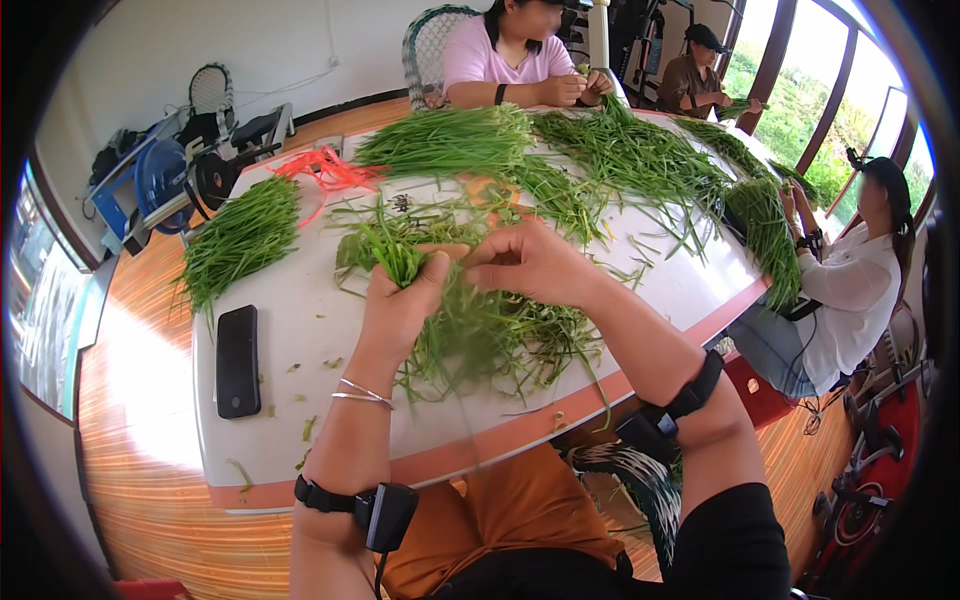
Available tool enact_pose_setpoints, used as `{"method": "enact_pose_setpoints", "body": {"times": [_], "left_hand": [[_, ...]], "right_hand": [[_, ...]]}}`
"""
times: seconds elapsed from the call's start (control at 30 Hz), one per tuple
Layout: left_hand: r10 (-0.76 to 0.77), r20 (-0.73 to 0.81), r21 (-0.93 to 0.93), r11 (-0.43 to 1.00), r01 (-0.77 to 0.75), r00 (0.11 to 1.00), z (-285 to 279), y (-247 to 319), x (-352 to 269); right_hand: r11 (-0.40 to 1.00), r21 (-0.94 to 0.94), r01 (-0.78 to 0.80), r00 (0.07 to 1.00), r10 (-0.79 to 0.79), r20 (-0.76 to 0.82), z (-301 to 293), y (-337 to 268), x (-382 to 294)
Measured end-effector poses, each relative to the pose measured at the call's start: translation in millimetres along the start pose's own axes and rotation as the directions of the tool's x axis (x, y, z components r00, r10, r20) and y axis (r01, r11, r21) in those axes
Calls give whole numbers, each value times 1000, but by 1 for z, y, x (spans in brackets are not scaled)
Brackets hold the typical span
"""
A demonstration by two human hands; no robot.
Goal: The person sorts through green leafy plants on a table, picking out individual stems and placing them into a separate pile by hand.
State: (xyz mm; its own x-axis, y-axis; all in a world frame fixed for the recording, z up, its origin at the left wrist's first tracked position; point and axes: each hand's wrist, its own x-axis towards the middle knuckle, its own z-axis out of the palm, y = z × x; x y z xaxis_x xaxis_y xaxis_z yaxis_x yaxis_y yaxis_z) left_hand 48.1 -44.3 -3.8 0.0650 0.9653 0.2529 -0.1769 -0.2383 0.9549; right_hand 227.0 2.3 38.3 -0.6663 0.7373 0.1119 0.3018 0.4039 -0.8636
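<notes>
My left hand [409, 300] grips a small bunch of green leafy stalks [391, 255], which look like garlic chives, above the table. Close beside it, my right hand [532, 262] has its thumb and fingers drawn together near the bunch's end. Whether a strand is pinched there I cannot tell. Below both hands lies a loose heap of trimmed leaves and stalks [525, 337], partly blurred under my right hand. A neat pile of chives [244, 232] rests at the table's left edge, and a larger neat pile [450, 142] lies beyond my hands.
A black smartphone [237, 360] lies on the white table [300, 390] at left. Red plastic ties [330, 172] sit near the far-left edge. More loose chives [637, 157] spread at right. Co-workers sit across [502, 67], at right [847, 285] and farther back [690, 79].
</notes>
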Motion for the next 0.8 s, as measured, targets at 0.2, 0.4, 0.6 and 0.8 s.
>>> {"method": "enact_pose_setpoints", "body": {"times": [0.2, 0.4, 0.6, 0.8], "left_hand": [[-20, -71, -223, 975, 3, 997, -3, -2, 4], [16, -99, -214, 976, -37, 995, 0, -11, 5], [83, -406, -346, 908, -237, 910, -20, -8, 13], [-45, -410, -582, 782, -224, 911, -50, -5, 19]], "right_hand": [[998, -59, 11, 1000, -11, -6, 2, 1, 2], [991, 53, -122, 987, 127, -102, 5, 7, 6], [998, -64, 15, 956, -33, -290, -12, 23, -9], [707, -707, -37, 999, 8, -44, -15, 39, -44]]}}
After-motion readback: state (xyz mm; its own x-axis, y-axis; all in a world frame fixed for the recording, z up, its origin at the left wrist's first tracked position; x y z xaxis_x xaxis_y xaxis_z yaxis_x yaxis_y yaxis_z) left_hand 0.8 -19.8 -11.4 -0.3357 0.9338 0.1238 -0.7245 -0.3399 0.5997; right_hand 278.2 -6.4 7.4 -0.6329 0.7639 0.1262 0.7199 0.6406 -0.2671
